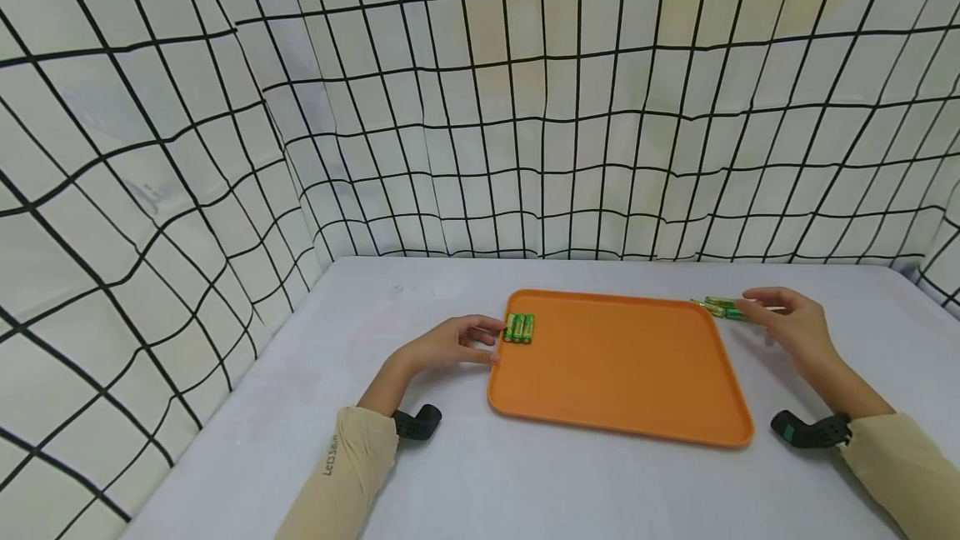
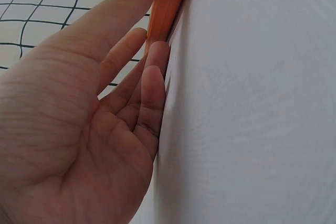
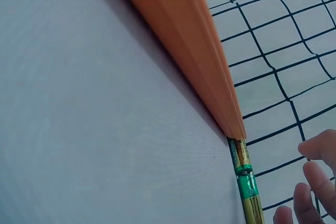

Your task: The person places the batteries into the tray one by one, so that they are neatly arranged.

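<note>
An orange tray (image 1: 622,373) lies on the table. Inside its far left corner, three green-and-gold batteries (image 1: 518,328) stand side by side in a row. My left hand (image 1: 457,342) is at the tray's left side, fingers loosely bent and fingertips right at the rim; the left wrist view shows thumb and fingers against the orange tray wall (image 2: 169,3). Past the tray's far right corner, several more batteries (image 1: 722,307) lie loose. Over them hovers my right hand (image 1: 797,330), its fingers relaxed. In the right wrist view its fingers (image 3: 321,148) are apart from the batteries (image 3: 248,184).
A white cloth covers the table (image 1: 420,473). White walls with a black grid net (image 1: 562,107) enclose its back and left side. Black wrist cameras (image 1: 417,422) sit on both forearms, at the ends of beige sleeves.
</note>
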The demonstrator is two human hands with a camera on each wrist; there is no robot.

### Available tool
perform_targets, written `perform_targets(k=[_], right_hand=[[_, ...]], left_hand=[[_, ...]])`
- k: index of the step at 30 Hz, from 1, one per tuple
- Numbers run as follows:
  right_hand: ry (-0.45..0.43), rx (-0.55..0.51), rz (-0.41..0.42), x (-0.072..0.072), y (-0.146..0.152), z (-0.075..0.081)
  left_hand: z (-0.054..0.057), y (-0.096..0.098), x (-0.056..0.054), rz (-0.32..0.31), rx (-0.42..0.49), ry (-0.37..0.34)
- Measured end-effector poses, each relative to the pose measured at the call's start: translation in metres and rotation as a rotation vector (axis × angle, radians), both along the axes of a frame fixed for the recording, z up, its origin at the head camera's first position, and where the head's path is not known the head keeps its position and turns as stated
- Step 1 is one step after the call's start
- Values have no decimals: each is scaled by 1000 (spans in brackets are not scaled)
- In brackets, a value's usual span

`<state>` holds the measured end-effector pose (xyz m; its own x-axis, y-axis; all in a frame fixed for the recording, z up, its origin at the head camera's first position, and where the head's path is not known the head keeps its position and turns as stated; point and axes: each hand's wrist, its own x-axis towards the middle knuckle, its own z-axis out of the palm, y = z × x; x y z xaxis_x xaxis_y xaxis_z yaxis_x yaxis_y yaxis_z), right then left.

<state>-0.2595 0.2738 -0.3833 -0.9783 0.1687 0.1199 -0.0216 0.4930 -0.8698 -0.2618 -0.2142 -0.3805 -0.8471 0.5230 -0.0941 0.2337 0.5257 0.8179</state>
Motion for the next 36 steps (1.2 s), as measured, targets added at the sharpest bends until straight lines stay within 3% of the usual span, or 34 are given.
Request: perform_targets(k=[14,29,36], right_hand=[[-98,78,-69,-4,5,-12],[-141,237,-33,-11,9,-14],[-169,259,-43,-15,9,-12]], left_hand=[[-3,0,-1,-4,3,3],[-3,-2,0,-5,-18,34],[-1,-1,0,-4,-20,25]])
